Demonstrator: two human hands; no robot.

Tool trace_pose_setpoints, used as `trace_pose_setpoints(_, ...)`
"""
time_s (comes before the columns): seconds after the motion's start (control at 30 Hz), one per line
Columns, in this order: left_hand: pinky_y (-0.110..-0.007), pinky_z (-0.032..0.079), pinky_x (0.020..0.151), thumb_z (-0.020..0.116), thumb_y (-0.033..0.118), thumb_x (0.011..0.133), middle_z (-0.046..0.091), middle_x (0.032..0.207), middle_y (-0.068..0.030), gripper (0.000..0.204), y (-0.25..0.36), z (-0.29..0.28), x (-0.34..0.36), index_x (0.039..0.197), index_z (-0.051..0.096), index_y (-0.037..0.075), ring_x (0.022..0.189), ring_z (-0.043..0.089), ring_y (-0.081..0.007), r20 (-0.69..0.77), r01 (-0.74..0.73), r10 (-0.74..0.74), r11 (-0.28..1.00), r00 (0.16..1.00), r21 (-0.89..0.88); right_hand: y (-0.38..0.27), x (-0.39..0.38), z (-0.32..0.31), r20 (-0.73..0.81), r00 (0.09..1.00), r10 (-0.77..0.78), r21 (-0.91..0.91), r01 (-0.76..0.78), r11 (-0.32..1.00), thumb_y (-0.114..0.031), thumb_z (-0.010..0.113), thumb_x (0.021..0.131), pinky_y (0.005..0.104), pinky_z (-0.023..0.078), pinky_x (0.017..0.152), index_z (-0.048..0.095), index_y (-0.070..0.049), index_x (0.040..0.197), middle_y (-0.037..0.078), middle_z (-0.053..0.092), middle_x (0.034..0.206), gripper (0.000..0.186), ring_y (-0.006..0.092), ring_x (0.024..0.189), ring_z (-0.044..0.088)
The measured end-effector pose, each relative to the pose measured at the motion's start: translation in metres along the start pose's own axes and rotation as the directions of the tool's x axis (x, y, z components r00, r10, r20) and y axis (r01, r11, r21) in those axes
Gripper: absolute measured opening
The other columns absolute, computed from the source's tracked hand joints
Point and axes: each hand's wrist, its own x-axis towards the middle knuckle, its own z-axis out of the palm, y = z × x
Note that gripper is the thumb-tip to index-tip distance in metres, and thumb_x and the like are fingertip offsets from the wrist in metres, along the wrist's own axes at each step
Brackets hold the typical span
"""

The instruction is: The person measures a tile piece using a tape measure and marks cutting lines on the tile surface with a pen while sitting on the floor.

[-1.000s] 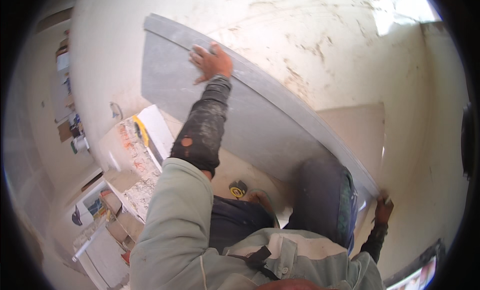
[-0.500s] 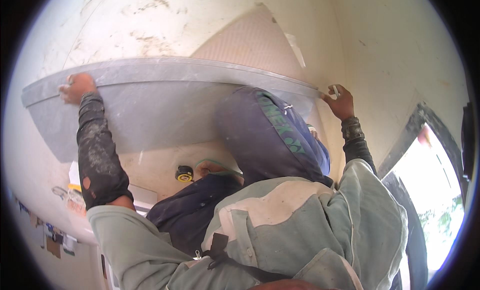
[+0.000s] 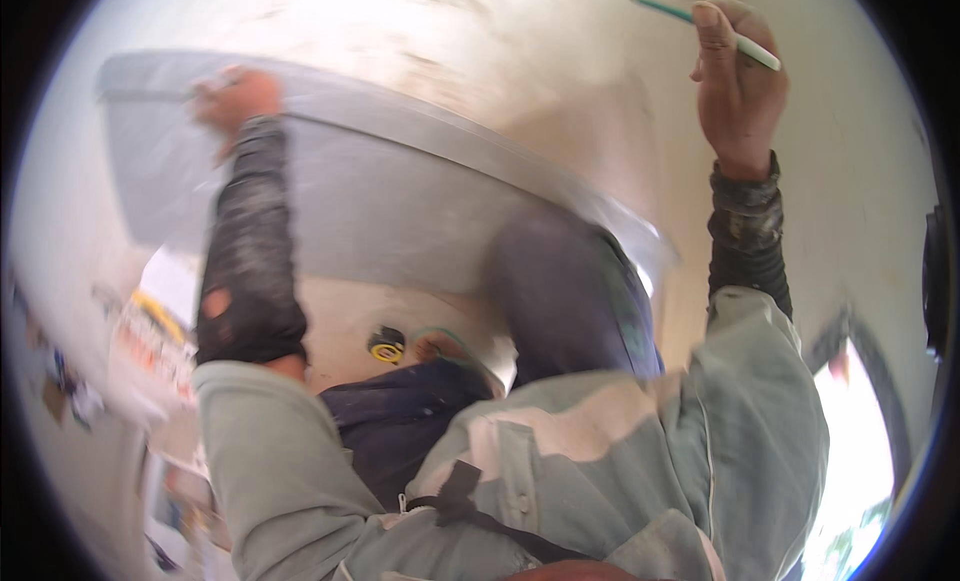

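Gripping the upper left edge of the grey slab, the left hand steadies it; the slab's long axis runs left to right, dipping toward the right over a raised knee. The right hand, closed on a pen, is raised above the slab's right end, apart from it, with bare wall behind.

Motion blur smears most of the view. The left hand on the grey slab's upper edge is a soft smudge, so its fingers cannot be separated. The slab's lower right part is hidden behind the person's raised knee. The small yellow-and-black object on the floor is too blurred to identify (possibly round). Bright clutter at the lower left is unreadable. The pen's middle is covered by the right hand.
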Motion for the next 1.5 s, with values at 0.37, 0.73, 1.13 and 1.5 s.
trace_pose_setpoints(0.37, -0.078, -0.010, 0.103, 0.032, 0.038, 0.102, 0.011, 0.163, -0.0141, 0.064, 0.045, -0.056, -0.041, 0.157, 0.016, 0.010, 0.152, 0.004, -0.0299, 0.026, 0.163, -0.161, 0.965, 0.987, -0.205, -0.166, 0.176, 0.312, 0.199, 0.942, -0.270, 0.675, 0.068, 0.734, -0.020, 0.057, 0.096, 0.0261, 0.051, 0.055, 0.063, 0.002, 0.097, 0.009, 0.071, 0.080, 0.022, 0.0127, 0.067, 0.063)
trace_pose_setpoints(0.73, -0.082, 0.007, 0.102, 0.035, 0.039, 0.102, 0.018, 0.159, -0.0162, 0.062, 0.046, -0.054, -0.040, 0.155, 0.017, 0.011, 0.151, 0.011, -0.0336, 0.035, 0.149, -0.148, 0.988, 0.988, -0.034, -0.259, 0.200, 0.528, 0.379, 0.807, -0.452, 0.470, 0.253, 0.846, -0.025, 0.051, 0.095, 0.0508, 0.051, 0.086, 0.067, -0.006, 0.107, 0.026, 0.068, 0.097, 0.028, 0.0441, 0.096, 0.064)
trace_pose_setpoints(1.13, -0.081, 0.012, 0.102, 0.035, 0.033, 0.103, 0.013, 0.161, -0.0145, 0.060, 0.049, -0.072, -0.033, 0.155, 0.015, 0.012, 0.151, 0.009, -0.0310, 0.196, 0.163, -0.150, 0.985, 0.969, -0.052, -0.292, 0.204, 0.568, 0.504, 0.722, -0.474, 0.338, 0.340, 0.877, -0.022, 0.051, 0.095, 0.0498, 0.051, 0.088, 0.067, -0.011, 0.110, 0.022, 0.069, 0.105, 0.025, 0.0417, 0.102, 0.064)
trace_pose_setpoints(1.5, -0.083, 0.011, 0.100, 0.036, 0.035, 0.101, 0.015, 0.159, -0.0164, 0.062, 0.049, -0.058, -0.040, 0.155, 0.018, 0.010, 0.151, 0.010, -0.0335, 0.076, 0.119, -0.115, 0.991, 0.991, -0.060, -0.307, 0.226, 0.519, 0.636, 0.538, -0.553, 0.094, 0.658, 0.747, -0.010, 0.057, 0.086, 0.0475, 0.055, 0.084, 0.072, -0.006, 0.100, 0.019, 0.071, 0.105, 0.021, 0.0359, 0.103, 0.068)
